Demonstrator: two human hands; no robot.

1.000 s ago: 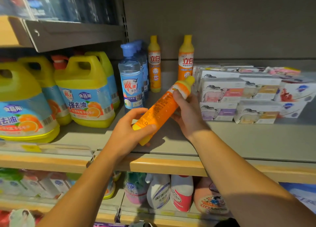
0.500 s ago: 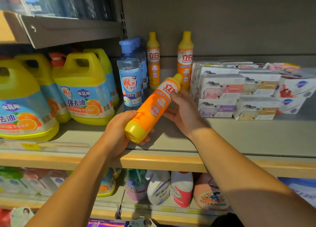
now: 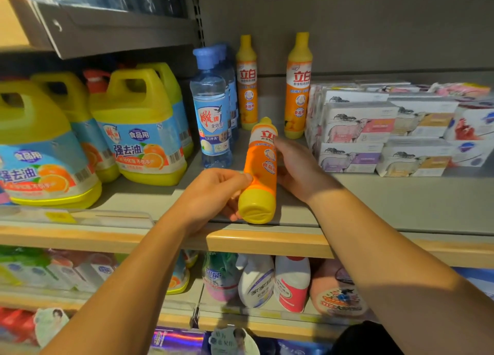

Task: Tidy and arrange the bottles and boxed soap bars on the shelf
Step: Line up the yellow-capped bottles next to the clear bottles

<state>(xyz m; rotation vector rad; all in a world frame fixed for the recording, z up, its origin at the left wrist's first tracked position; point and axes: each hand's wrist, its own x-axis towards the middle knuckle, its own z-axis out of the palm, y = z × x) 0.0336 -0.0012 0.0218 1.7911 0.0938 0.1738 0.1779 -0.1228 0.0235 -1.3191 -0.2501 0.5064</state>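
My left hand (image 3: 213, 194) grips the lower end of the orange bottle (image 3: 260, 173), fingers curled round its left side just above the yellow base. The flat yellow bottom faces me and hangs at the front edge of the shelf (image 3: 401, 207); I cannot tell whether it touches the board. The bottle's long axis runs away from me, leaning back and slightly right, so its yellow cap points up and toward the back wall. My right hand (image 3: 302, 167) cups the right side of the bottle higher up, fingertips pressed on the white label band near the neck, the thumb hidden behind it.

Just beyond, to the left, a clear blue bottle (image 3: 212, 114) stands upright with more blue ones behind it. Farther back two upright orange bottles (image 3: 298, 84) of the same kind stand near the back wall, well apart from each other, with the held bottle's cap between them in this view. To the right, boxed soap bars (image 3: 358, 124) sit stacked in two layers. Far left, yellow jugs (image 3: 139, 124) with orange-fruit labels fill the shelf.
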